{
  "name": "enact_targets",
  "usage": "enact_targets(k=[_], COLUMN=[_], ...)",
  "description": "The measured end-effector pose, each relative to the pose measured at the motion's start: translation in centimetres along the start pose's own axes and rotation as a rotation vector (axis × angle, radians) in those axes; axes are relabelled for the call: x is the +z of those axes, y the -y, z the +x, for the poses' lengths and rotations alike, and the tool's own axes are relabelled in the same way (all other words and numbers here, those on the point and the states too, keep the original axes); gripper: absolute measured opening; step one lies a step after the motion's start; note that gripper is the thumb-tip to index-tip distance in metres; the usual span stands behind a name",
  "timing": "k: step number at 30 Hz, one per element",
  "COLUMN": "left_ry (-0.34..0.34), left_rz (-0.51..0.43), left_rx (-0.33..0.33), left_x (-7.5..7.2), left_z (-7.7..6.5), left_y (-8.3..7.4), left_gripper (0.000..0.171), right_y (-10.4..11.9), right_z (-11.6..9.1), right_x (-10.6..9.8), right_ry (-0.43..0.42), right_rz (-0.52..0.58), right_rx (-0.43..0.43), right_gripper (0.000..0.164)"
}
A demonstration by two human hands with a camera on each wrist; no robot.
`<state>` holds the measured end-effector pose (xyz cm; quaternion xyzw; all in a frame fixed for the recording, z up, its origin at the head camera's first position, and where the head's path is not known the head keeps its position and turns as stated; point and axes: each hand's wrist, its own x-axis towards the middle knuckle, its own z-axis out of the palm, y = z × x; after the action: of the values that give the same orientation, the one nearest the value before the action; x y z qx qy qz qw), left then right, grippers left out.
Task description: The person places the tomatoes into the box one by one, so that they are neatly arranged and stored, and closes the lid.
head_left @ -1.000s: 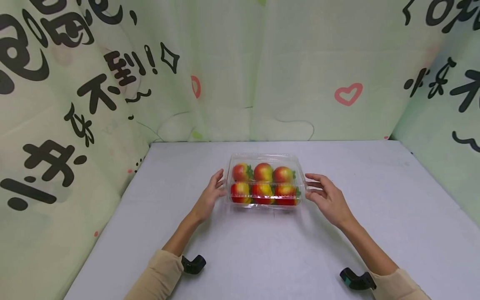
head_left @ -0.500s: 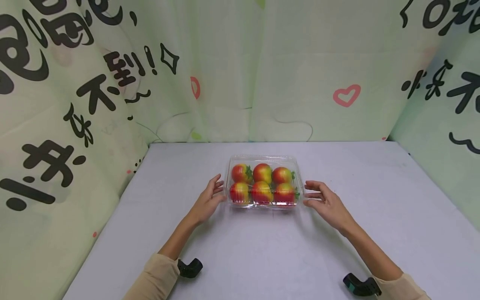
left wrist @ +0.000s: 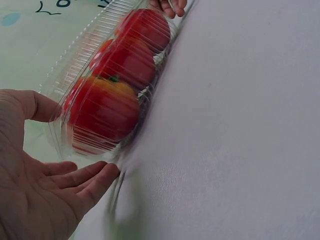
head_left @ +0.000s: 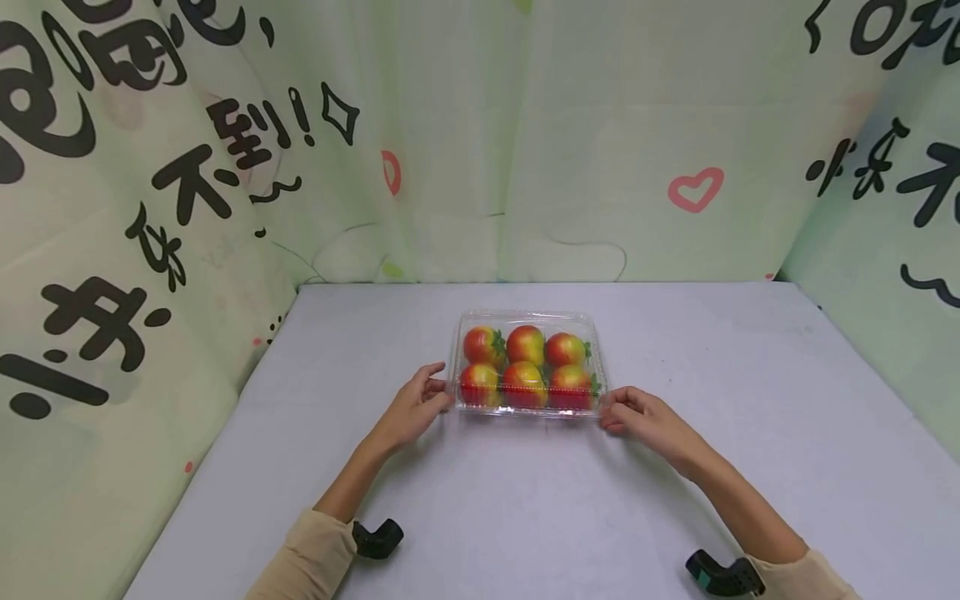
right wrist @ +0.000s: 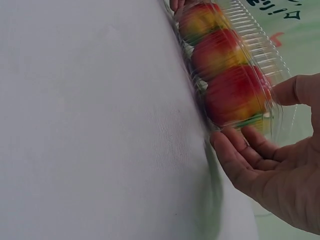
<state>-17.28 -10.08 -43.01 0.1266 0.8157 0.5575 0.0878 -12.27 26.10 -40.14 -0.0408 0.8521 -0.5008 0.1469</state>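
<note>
A clear plastic clamshell box (head_left: 527,412) sits on the white table, with several round red-and-yellow fruits (head_left: 527,343) with bits of green in two rows inside. My left hand (head_left: 412,406) is at the box's left end. In the left wrist view its thumb (left wrist: 42,107) meets the side, while the fingers (left wrist: 95,182) stretch straight by the lower edge. At the front right corner, my right hand (head_left: 643,422) has curled fingers and pinches the corner. The right wrist view shows its thumb (right wrist: 290,91) against the side and fingertips (right wrist: 220,142) at the lower edge.
The white table (head_left: 540,517) stretches around the box on all sides. A pale green printed curtain (head_left: 585,150) hangs behind it and along both sides. Black wrist devices (head_left: 377,539) are worn at both beige sleeves.
My right hand has come down toward the front right corner of the box, its fingers curling in. My left hand has slid slightly toward the front. The box has barely moved.
</note>
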Motion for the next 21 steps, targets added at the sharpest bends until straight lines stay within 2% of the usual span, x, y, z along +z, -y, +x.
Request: enact_targets(k=[4, 9, 16, 21], left_ry=[0.021, 0.079, 0.203, 0.260], left_rz=[0.011, -0.006, -0.113, -0.194], left_rx=[-0.008, -0.037, -0.082, -0.122], left_x=[-0.21, -0.52, -0.78, -1.06], left_z=[-0.06, -0.05, -0.05, -0.13], left_y=[-0.16, -0.21, -0.25, -0.45], left_gripper=[0.043, 0.029, 0.031, 0.034], right_y=[-0.10, -0.04, -0.19, -0.29], right_z=[0.27, 0.54, 0.53, 0.40], right_x=[-0.07, -0.05, -0.16, -0.36], right_ry=[0.075, 0.127, 0.160, 0.164], right_rz=[0.090, 0.207, 0.288, 0.328], right_rx=[0.006, 0.032, 0.052, 0.064], right_gripper=[0.039, 0.039, 0.041, 0.043])
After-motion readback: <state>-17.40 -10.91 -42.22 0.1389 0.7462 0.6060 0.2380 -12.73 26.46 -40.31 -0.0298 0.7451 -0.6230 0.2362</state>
